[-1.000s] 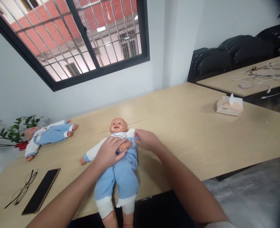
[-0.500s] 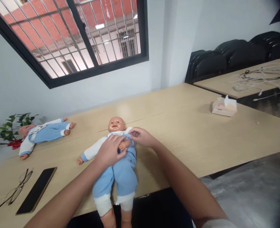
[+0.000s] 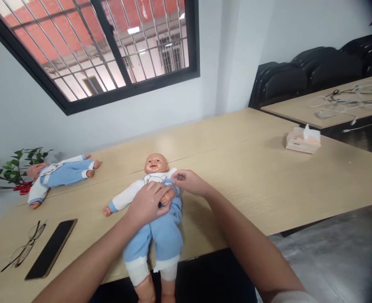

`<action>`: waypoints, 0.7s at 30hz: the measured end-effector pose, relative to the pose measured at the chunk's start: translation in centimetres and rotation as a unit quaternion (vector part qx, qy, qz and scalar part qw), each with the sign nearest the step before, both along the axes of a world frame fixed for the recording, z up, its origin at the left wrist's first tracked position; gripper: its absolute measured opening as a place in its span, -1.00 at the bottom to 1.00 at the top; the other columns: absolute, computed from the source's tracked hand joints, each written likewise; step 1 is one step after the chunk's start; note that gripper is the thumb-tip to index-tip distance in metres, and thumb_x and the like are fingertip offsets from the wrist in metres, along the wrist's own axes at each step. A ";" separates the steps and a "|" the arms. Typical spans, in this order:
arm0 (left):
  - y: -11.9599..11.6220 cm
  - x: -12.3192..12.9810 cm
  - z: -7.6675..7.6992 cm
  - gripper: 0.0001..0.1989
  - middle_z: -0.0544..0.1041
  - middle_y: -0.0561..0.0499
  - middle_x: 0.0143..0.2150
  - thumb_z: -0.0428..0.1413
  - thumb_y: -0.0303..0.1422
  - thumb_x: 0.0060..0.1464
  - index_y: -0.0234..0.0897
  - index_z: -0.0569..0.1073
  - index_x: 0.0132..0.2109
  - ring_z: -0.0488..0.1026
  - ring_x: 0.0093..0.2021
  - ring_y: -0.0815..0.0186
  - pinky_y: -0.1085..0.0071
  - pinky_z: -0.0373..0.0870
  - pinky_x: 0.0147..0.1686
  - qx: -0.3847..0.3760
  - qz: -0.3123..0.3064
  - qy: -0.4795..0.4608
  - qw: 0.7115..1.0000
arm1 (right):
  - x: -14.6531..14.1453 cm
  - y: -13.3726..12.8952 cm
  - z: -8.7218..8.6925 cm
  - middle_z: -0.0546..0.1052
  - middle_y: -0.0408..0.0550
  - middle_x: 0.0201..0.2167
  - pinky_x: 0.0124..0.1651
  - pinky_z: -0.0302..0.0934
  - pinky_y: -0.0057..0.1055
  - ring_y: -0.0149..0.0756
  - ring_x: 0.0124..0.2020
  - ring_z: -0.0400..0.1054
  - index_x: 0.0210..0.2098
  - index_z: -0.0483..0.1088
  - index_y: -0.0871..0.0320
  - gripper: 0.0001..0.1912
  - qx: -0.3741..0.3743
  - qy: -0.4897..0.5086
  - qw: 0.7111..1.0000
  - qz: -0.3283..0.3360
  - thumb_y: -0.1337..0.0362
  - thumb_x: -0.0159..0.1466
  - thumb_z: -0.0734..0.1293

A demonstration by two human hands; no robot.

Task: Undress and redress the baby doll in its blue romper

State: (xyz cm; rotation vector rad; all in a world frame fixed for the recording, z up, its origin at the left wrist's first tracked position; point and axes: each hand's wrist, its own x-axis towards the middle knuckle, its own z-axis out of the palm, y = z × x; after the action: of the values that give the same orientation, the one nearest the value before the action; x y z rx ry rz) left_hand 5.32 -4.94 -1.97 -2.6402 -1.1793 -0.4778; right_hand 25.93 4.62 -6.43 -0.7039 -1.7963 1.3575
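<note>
A baby doll (image 3: 165, 235) in blue trousers and a white and blue top lies face up on the table, its legs over the front edge. My left hand (image 3: 148, 201) rests on its chest and belly, fingers curled by the doll's bent arm and small hand (image 3: 167, 197). With thumb and fingers pinched, my right hand (image 3: 186, 181) holds the blue edge of the clothing near the doll's shoulder. The doll's other arm (image 3: 123, 198) stretches out to the left.
A second doll (image 3: 64, 173) lies at the back left beside a plant (image 3: 14, 168). Glasses (image 3: 25, 248) and a black phone (image 3: 51, 250) are at the front left. A tissue box (image 3: 303, 141) stands right on the table (image 3: 252, 168). Cables (image 3: 353, 101) lie on another table.
My left hand has shifted slightly down and right, showing more of the print on the doll's chest. The right hand keeps its pinch. The camera view has moved a little.
</note>
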 end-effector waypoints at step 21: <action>0.1 -0.3 0.7 -0.73 0.56 -0.11 -0.17 0.16 -0.40 0.12 -0.25 0.49 -0.01 0.44 -0.13 0.06 0.14 0.42 -0.10 0.028 0.051 0.000 0.998 | 3.1 0.8 1.1 0.28 -0.24 -0.54 -0.40 0.06 -0.44 -0.42 -0.51 0.13 -0.39 0.29 0.14 -0.59 -0.098 -0.035 0.987 0.120 -0.08 0.33 0.31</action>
State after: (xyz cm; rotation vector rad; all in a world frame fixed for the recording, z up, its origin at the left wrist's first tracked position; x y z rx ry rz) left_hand 5.00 -4.80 -1.24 -2.5178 -1.2752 -0.4840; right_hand 29.01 5.42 -5.29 -0.6615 -1.8660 1.7061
